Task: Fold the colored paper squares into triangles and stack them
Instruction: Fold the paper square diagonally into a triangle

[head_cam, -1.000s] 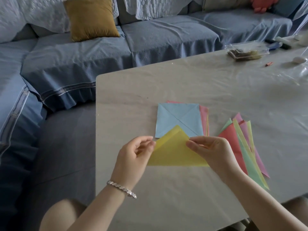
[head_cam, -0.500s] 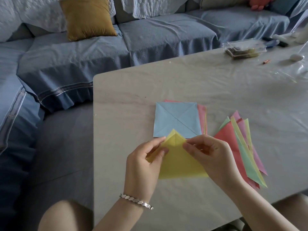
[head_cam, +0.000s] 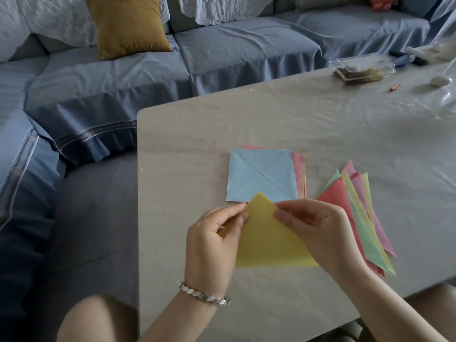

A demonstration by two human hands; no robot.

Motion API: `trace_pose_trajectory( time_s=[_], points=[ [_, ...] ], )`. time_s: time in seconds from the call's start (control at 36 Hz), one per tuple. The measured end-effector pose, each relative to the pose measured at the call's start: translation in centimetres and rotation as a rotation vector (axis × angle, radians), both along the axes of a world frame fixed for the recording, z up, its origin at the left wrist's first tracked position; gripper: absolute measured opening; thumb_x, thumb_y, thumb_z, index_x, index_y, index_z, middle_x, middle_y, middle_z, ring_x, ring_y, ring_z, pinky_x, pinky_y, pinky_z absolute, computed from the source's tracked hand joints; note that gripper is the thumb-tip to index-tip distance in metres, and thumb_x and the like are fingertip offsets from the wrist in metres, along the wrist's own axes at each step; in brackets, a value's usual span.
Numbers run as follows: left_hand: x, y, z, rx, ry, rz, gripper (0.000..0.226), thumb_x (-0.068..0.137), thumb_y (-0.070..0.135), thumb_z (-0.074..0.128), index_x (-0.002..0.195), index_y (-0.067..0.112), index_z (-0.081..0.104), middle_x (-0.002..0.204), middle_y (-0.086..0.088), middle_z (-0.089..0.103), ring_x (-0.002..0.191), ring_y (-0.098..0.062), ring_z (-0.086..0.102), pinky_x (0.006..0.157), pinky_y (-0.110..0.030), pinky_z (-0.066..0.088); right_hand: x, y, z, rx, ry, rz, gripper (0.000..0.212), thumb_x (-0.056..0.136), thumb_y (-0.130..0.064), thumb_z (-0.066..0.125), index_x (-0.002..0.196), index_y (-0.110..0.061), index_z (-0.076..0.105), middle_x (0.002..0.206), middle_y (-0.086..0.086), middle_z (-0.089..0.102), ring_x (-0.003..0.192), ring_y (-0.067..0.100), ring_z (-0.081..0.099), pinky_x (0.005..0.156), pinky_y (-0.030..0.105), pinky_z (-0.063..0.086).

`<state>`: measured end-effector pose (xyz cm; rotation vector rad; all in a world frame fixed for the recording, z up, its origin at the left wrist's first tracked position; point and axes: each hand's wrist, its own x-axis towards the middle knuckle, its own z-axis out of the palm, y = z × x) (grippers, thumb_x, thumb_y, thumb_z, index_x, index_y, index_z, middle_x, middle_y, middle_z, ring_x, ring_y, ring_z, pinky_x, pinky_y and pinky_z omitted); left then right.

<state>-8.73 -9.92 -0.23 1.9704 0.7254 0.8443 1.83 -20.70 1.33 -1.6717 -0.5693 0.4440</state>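
Above the table, the left hand and right hand pinch the yellow paper near its top corner, its folded triangle hanging between them.

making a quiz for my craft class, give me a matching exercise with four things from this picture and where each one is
Things: 1 yellow paper; 2 blue square; 3 folded triangles; 4 mustard cushion.
Places: a on the sofa; b pinched between left hand and right hand; c fanned out on the table; d topping the flat stack.
Pairs: 1-b, 2-d, 3-c, 4-a.
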Motion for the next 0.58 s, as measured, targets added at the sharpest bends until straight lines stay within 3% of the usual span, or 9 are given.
trace_pose_trajectory(
  time_s=[0.17, 0.33, 0.47, 0.58],
  points=[
    [-0.07, -0.24, 0.33, 0.013, -0.045, -0.015, 0.018, 0.077, 0.004, 0.069, 0.087, 0.018, 0.074, 0.064, 0.024, 0.061, 0.063, 0.016, 0.054, 0.061, 0.002, 0.037, 0.06, -0.03, 0.16, 0.01, 0.009, -0.01, 0.023, 0.072, -0.007, 0.074, 0.069, -0.03, 0.07, 0.059, -0.012, 0.066, 0.053, -0.004, 0.056, 0.059, 0.006, 0.044],
    [-0.28, -0.28, 0.31, 0.036, -0.057, -0.023, 0.019, 0.079, 0.008, 0.068, 0.09, 0.022, 0.072, 0.073, 0.033, 0.06, 0.065, 0.014, 0.055, 0.061, 0.002, 0.036, 0.03, -0.05, 0.16, 0.024, 0.013, -0.004, 0.024, 0.071, -0.007, 0.074, 0.068, -0.03, 0.07, 0.057, -0.014, 0.064, 0.053, -0.004, 0.054, 0.058, 0.005, 0.042],
    [-0.48, -0.3, 0.23, 0.086, -0.067, -0.024, 0.02, 0.078, 0.016, 0.062, 0.095, 0.026, 0.069, 0.07, 0.029, 0.059, 0.068, 0.013, 0.055, 0.063, 0.001, 0.037, -0.06, -0.1, 0.3, 0.045, 0.027, 0.01, 0.021, 0.071, -0.005, 0.073, 0.069, -0.026, 0.07, 0.055, -0.016, 0.063, 0.051, -0.006, 0.054, 0.057, 0.003, 0.04],
    [-0.48, -0.37, 0.22, 0.115, -0.07, -0.022, 0.019, 0.079, 0.016, 0.063, 0.095, 0.024, 0.07, 0.081, 0.023, 0.063, 0.072, 0.009, 0.058, 0.065, -0.001, 0.04, -0.08, -0.13, 0.38, 0.054, 0.044, 0.006, 0.021, 0.072, -0.003, 0.072, 0.068, -0.023, 0.07, 0.054, -0.016, 0.063, 0.051, -0.007, 0.054, 0.056, 0.003, 0.039]
  ],
)
